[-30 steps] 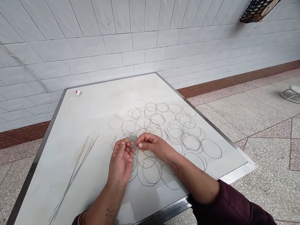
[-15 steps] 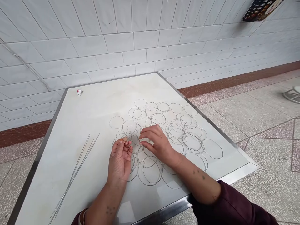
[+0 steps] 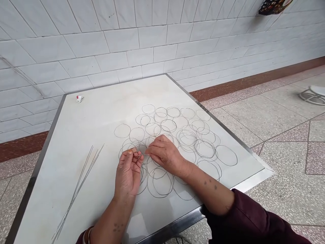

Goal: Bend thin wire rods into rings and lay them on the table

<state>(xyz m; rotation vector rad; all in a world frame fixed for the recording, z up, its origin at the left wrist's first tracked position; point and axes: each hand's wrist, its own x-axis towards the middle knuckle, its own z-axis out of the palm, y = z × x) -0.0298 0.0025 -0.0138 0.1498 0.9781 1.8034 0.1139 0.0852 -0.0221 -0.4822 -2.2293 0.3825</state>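
My left hand (image 3: 129, 174) is raised over the table with thumb and fingers pinched on a thin wire (image 3: 143, 155). A small tan patch shows at its fingertips; I cannot tell what it is. My right hand (image 3: 165, 154), coming from the right, has its fingers closed on the same wire just beside the left fingertips. Many thin wire rings (image 3: 162, 183) lie overlapping on the table beneath and beyond both hands. To the left of my left hand, several straight wires (image 3: 78, 189) lie in a loose bundle. Part of the held wire is hidden by the fingers.
The white table (image 3: 99, 112) has a metal edge and stands against a white tiled wall (image 3: 122, 40). A small red-and-white object (image 3: 79, 99) sits at its far left corner. A round stool (image 3: 313, 95) is on the floor at right. A dark patterned item (image 3: 273, 6) hangs at upper right.
My right hand's fingers, apart before, have closed on the wire beside my left hand. The left hand keeps its pinch. The whole view has shifted slightly.
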